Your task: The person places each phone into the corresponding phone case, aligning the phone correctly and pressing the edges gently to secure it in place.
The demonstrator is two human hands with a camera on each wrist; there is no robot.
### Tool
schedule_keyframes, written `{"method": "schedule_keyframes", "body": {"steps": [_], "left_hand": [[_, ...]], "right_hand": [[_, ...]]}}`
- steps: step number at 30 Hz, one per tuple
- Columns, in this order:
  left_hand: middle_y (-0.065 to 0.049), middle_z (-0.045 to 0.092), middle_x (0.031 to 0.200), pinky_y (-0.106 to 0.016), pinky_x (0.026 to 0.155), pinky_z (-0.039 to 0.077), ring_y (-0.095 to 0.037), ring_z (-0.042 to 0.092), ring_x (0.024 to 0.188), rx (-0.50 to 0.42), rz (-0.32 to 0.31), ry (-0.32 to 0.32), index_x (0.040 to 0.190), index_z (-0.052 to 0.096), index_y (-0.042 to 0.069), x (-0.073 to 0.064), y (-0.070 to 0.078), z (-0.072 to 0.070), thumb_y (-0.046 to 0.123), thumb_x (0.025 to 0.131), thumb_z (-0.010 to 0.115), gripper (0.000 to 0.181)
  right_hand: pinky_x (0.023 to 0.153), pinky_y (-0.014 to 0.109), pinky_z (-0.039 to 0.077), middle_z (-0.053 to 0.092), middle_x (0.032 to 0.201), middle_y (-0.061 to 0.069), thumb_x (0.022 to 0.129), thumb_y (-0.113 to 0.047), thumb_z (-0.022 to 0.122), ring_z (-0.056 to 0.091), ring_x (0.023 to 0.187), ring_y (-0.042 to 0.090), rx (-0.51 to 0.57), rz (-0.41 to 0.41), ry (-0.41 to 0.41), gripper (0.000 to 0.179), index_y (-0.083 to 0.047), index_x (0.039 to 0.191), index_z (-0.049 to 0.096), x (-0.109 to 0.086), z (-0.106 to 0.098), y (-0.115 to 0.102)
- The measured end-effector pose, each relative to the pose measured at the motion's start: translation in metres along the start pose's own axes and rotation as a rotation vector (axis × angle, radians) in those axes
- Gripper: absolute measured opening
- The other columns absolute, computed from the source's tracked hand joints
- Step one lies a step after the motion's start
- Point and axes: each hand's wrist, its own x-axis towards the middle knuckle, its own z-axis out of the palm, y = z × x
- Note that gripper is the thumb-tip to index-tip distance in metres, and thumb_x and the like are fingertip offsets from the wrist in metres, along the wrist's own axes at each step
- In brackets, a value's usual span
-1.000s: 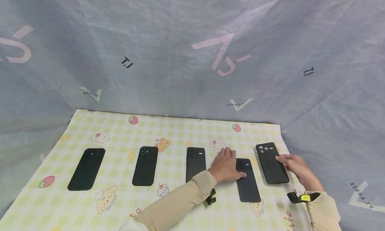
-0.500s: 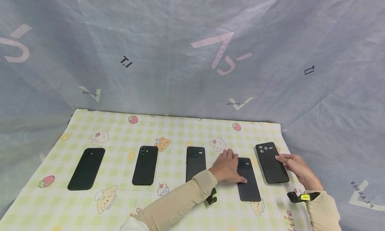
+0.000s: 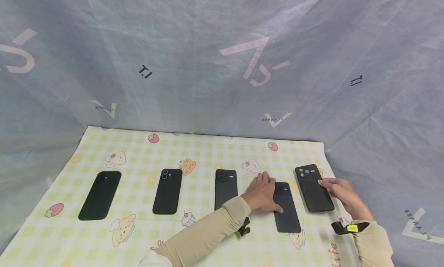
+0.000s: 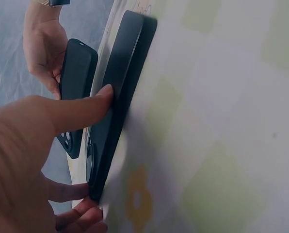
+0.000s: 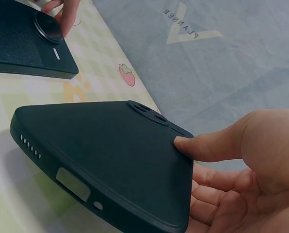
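At the right end of the row, my right hand (image 3: 343,193) grips the edge of a black phone case (image 3: 313,190), its thumb on the back. Light shows through the case's camera holes, and the right wrist view shows the port cutout. My left hand (image 3: 260,195) holds the black phone (image 3: 287,211) beside it. In the left wrist view its thumb presses on the phone's back (image 4: 122,58), with the other fingers at the camera end. A round camera ring shows on this phone in the right wrist view, near the left fingers (image 5: 69,14).
Left of the hands lie three more dark phones or cases: one with a round camera (image 3: 225,188), partly behind the left sleeve, one with two lenses (image 3: 167,191), and one at far left (image 3: 100,195). The checked tablecloth (image 3: 135,151) meets a grey curtain (image 3: 194,66) behind.
The left hand has shifted slightly, its thumb sliding a little down the phone's back and uncovering more of the phone's top. The right hand and its case have stayed in place.
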Motion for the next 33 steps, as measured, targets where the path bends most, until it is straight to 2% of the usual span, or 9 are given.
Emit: {"method": "schedule_keyframes", "body": {"steps": [6,10,16,23,25,28,31,33], "left_hand": [[0.001,0.043,0.119,-0.022,0.093,0.04,-0.013,0.038,0.103,-0.04,-0.006,0.005,0.139,0.056,0.016,0.001,0.0,0.0,0.076,0.078,0.083,0.09],[0.0,0.041,0.113,-0.022,0.09,0.039,-0.014,0.036,0.1,-0.056,-0.008,0.006,0.13,0.056,0.015,0.003,0.001,0.002,0.075,0.076,0.086,0.086],[-0.001,0.039,0.109,-0.023,0.084,0.038,-0.015,0.036,0.098,-0.133,-0.032,0.01,0.123,0.054,0.012,0.003,0.0,0.003,0.07,0.074,0.091,0.084],[-0.001,0.04,0.111,-0.022,0.084,0.041,-0.014,0.039,0.098,-0.224,-0.048,0.042,0.123,0.051,0.013,0.0,-0.002,0.002,0.065,0.071,0.096,0.086],[-0.003,0.042,0.117,-0.02,0.082,0.045,-0.014,0.042,0.098,-0.29,-0.056,0.056,0.128,0.051,0.012,-0.001,-0.003,0.003,0.06,0.071,0.098,0.088],[-0.007,0.042,0.129,-0.018,0.082,0.051,-0.013,0.048,0.097,-0.44,-0.064,0.082,0.139,0.049,0.012,-0.003,-0.002,0.006,0.047,0.071,0.102,0.094],[-0.011,0.037,0.14,-0.018,0.083,0.054,-0.011,0.053,0.096,-0.583,-0.069,0.109,0.143,0.046,0.012,-0.005,-0.001,0.008,0.035,0.07,0.105,0.097],[-0.011,0.035,0.143,-0.018,0.086,0.054,-0.011,0.056,0.095,-0.645,-0.074,0.127,0.142,0.045,0.014,-0.007,-0.001,0.009,0.029,0.069,0.106,0.096]], "right_hand": [[0.087,0.024,0.055,0.073,0.122,0.005,0.112,-0.041,0.059,0.059,0.096,-0.002,0.005,0.003,0.009,0.075,0.019,0.153,0.039,0.0,0.0,0.0],[0.087,0.024,0.056,0.072,0.126,0.011,0.112,-0.04,0.059,0.059,0.098,0.0,0.004,-0.005,0.01,0.075,0.019,0.153,0.039,0.0,0.002,0.001],[0.098,0.037,0.057,0.06,0.142,0.03,0.112,-0.043,0.058,0.063,0.118,0.023,-0.01,-0.013,0.011,0.077,0.019,0.154,0.038,0.0,0.003,0.0],[0.105,0.046,0.054,0.052,0.149,0.035,0.112,-0.045,0.057,0.057,0.131,0.043,0.007,-0.002,0.023,0.079,0.018,0.155,0.037,0.0,0.006,0.002],[0.105,0.047,0.054,0.05,0.151,0.036,0.112,-0.045,0.056,0.054,0.133,0.046,0.014,-0.001,0.023,0.08,0.018,0.156,0.037,0.0,0.006,0.002],[0.104,0.046,0.055,0.048,0.152,0.037,0.112,-0.046,0.057,0.053,0.134,0.047,0.017,0.004,0.025,0.08,0.018,0.156,0.036,0.0,0.006,0.002],[0.102,0.044,0.055,0.051,0.149,0.036,0.111,-0.045,0.057,0.058,0.129,0.04,0.015,0.007,0.031,0.08,0.018,0.155,0.037,0.001,0.006,0.002],[0.1,0.041,0.056,0.056,0.144,0.033,0.111,-0.045,0.058,0.062,0.12,0.03,0.016,0.009,0.035,0.079,0.018,0.154,0.039,0.001,0.006,0.002]]}}
